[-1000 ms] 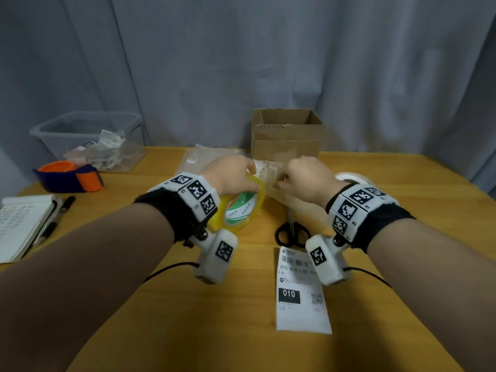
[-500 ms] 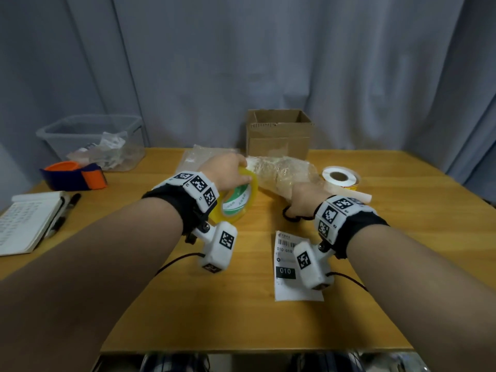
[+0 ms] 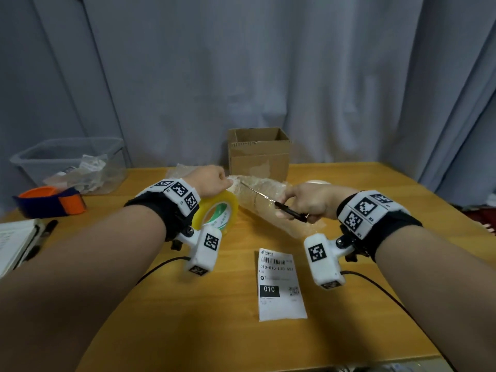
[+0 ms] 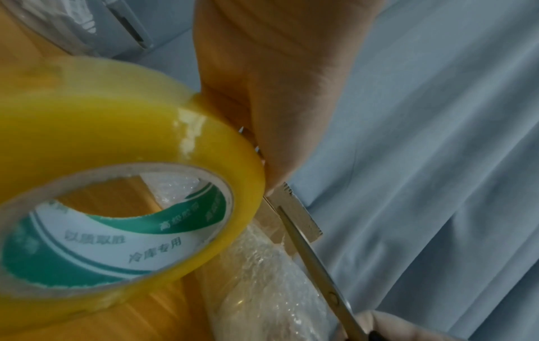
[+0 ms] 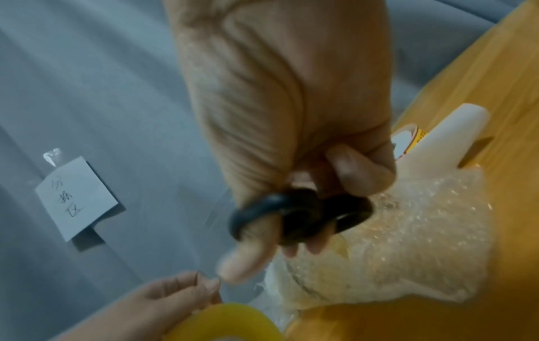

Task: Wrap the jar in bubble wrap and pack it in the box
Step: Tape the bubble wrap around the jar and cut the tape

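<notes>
The jar, rolled in bubble wrap [image 3: 271, 202] [image 4: 271, 283] [image 5: 393, 249], lies on the wooden table [image 3: 214, 331] in front of the open cardboard box [image 3: 259, 154]. My left hand [image 3: 214, 181] [image 4: 274, 97] [image 5: 175, 297] holds the yellow tape roll [image 3: 217, 210] [image 4: 111, 184] [image 5: 224, 323] and a stretch of tape at the bundle's left end. My right hand [image 3: 308, 202] [image 5: 291, 138] grips black-handled scissors [image 3: 273, 202] [image 4: 318, 260] [image 5: 297, 216], thumb and fingers through the loops. Their blades lie across the bundle and point at my left hand.
A shipping label [image 3: 280, 285] lies at the table's front centre. A clear plastic bin [image 3: 72, 165] stands at the back left, an orange and blue item [image 3: 51, 201] before it, a notebook and pen [image 3: 21, 242] at the left edge. A white roll [image 5: 408, 143] sits behind my right hand.
My right hand reached down to the scissors on the table, picked them up and brought the blades over the wrapped jar toward my left hand. The left hand kept the tape roll.
</notes>
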